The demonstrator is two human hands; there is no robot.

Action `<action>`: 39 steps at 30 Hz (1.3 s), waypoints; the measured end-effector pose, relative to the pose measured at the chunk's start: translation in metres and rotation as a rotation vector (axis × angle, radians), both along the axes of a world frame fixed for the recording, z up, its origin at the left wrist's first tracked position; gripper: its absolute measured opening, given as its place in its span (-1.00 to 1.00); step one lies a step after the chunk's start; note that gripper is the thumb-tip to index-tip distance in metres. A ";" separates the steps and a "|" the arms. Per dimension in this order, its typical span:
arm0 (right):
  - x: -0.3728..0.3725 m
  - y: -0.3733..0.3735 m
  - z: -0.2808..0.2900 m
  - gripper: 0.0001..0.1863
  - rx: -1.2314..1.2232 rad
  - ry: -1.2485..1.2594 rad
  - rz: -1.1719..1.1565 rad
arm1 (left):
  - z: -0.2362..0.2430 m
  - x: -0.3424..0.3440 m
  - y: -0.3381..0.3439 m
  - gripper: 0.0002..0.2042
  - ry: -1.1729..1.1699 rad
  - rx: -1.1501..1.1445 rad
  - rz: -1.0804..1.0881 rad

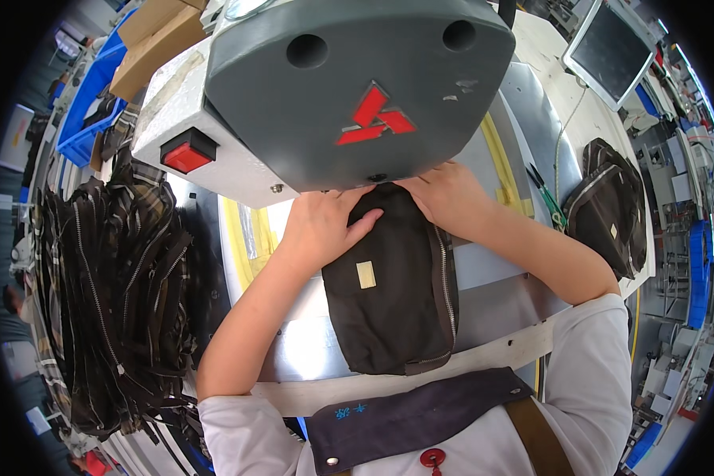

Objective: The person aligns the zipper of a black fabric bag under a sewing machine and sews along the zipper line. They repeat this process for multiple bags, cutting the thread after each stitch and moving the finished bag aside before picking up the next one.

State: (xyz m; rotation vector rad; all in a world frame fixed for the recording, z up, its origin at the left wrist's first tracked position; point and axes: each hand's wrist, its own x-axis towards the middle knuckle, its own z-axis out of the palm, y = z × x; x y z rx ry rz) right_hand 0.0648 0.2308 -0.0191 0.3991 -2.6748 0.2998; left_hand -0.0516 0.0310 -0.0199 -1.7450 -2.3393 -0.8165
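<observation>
The left hand (321, 222) is resting on the upper left part of a dark brown, soft fabric pouch (397, 317), its thumb lying across the cloth. The right hand (452, 198) is touching the pouch's upper right edge, its fingers bending inward. The fingertips of both are partly hiding at the lower edge of a bulky dark grey sewing-machine head (357, 71) just beyond them, so whether either hand is pinching the cloth or only steadying it, I cannot tell.

The pouch is lying between the hands and stretching from them back toward the person, over a metal-topped table (496, 305). A silver-toothed zipper (446, 289) is running down its side, below the right hand, and a small cream rectangular tag (366, 274) is showing below the left thumb.

Well to the left of the left hand, a thick heap of dark brown zippered fabric pieces with plaid cloth (123, 309) is lying piled up. Out to the right of the right hand, a similar dark brown zippered pouch (607, 214) is lying beside green-handled snips (558, 214).

As a judgement, the work is sitting mid-step: zipper and tag are already appearing in place, while the far end is seemingly awaiting stitching. Any seam there is hiding from view, and which pile is counting as finished is unclear.
</observation>
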 end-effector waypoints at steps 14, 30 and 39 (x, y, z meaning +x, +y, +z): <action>0.006 -0.020 -0.004 -0.82 -0.141 0.047 -0.177 | 0.000 0.001 -0.008 -0.73 -0.156 0.076 0.082; 0.129 -0.010 0.028 -0.70 -0.352 -0.140 -0.468 | 0.036 0.068 -0.039 -0.77 -0.830 -0.348 -0.006; 0.122 0.054 0.005 -0.78 -0.006 -0.061 -0.535 | 0.033 0.063 -0.042 -0.77 -0.858 -0.344 -0.022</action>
